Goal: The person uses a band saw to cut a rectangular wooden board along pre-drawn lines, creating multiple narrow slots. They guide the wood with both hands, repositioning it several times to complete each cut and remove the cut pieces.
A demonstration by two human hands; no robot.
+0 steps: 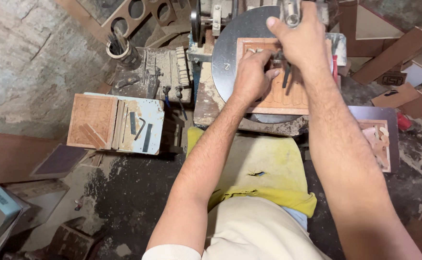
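Note:
A thin reddish-brown wooden panel with cut-out slots lies on the round dark machine table at top centre. My left hand rests on the panel's upper left part, fingers curled around a small dark part at the blade area. My right hand reaches over the panel and grips the metal clamp knob of the saw's upper arm, thumb pointing left. What the left fingers pinch is too small to make out.
A carved wooden square and a pale board with an Allen key and metal strips sit at left. A cup of tools stands behind. A cut panel with offcuts lies at right. Wood scraps clutter the top right. A yellow cloth covers my lap.

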